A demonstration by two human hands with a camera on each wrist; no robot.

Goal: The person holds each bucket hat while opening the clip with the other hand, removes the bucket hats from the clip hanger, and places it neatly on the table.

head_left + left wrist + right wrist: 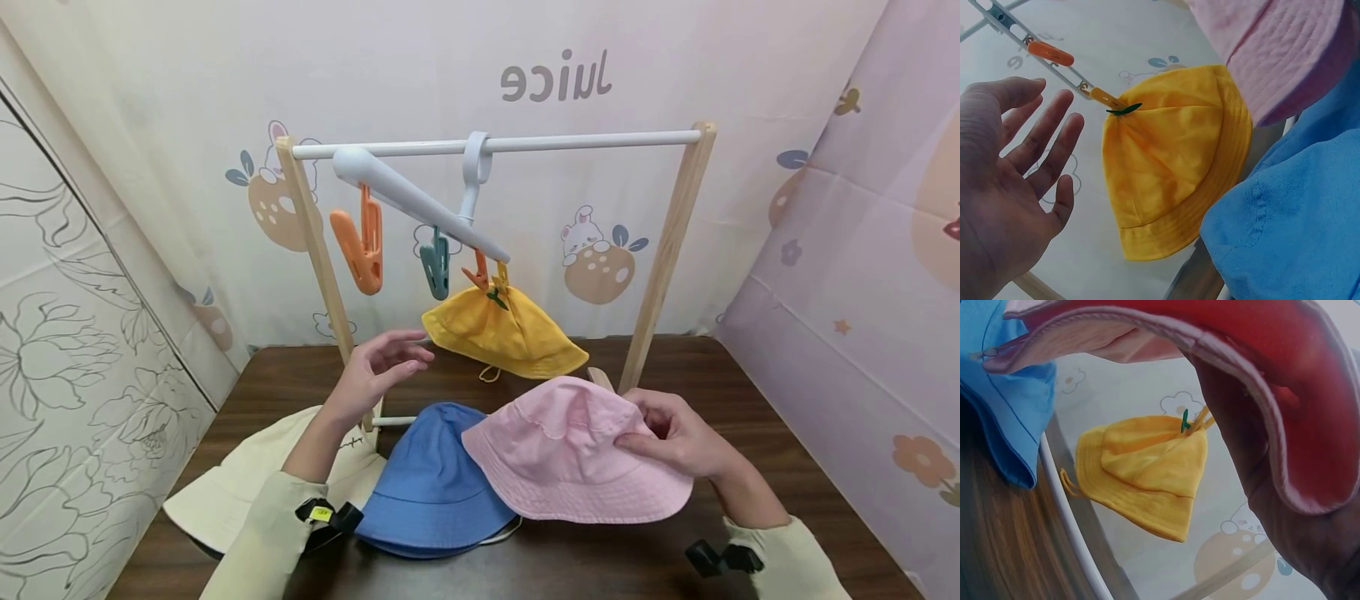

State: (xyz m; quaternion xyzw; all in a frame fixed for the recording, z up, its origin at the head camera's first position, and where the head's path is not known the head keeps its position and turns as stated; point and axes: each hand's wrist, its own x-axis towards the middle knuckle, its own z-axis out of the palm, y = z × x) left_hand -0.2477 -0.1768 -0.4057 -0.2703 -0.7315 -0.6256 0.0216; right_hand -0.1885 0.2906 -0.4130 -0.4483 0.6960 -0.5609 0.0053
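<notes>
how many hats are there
4: a yellow hat clipped to the hanger, a pink hat held by the right hand, a blue hat and a cream hat on the table.

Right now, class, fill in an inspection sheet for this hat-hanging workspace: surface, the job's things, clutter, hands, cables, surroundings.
Surface: dark wooden table, holding a wooden rack.
Job's things: pink hat held up; yellow hat clipped to the clip hanger.
Clutter: blue hat and cream hat lying on the table.
Hands: right hand grips the pink hat's crown; left hand open, near the yellow hat.
Cables: nothing seen.
Surroundings: printed cloth backdrop with rabbits.
</notes>
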